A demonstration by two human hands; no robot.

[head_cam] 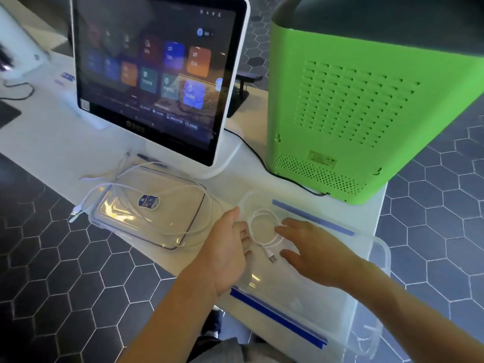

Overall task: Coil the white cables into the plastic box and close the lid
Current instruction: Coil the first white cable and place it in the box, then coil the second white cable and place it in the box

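Note:
A clear plastic box (377, 260) with blue clip edges stands open on the white counter at the lower right. Inside it lies a coiled white cable (264, 226) with its USB plug pointing toward me. My left hand (226, 247) hovers at the coil's left side, fingers relaxed. At the coil's right side my right hand (311, 247) reaches in with its fingers spread, the fingertips near or on the loop. The clear lid (152, 208) with a blue sticker lies flat to the left. A second white cable (104, 189) sprawls loosely over and around the lid.
A white touchscreen monitor (159, 72) stands behind the lid, its black cord (262, 161) running right. A big green vented machine (364, 108) sits behind the box. Dark hexagon floor tiles show past the counter's near edge.

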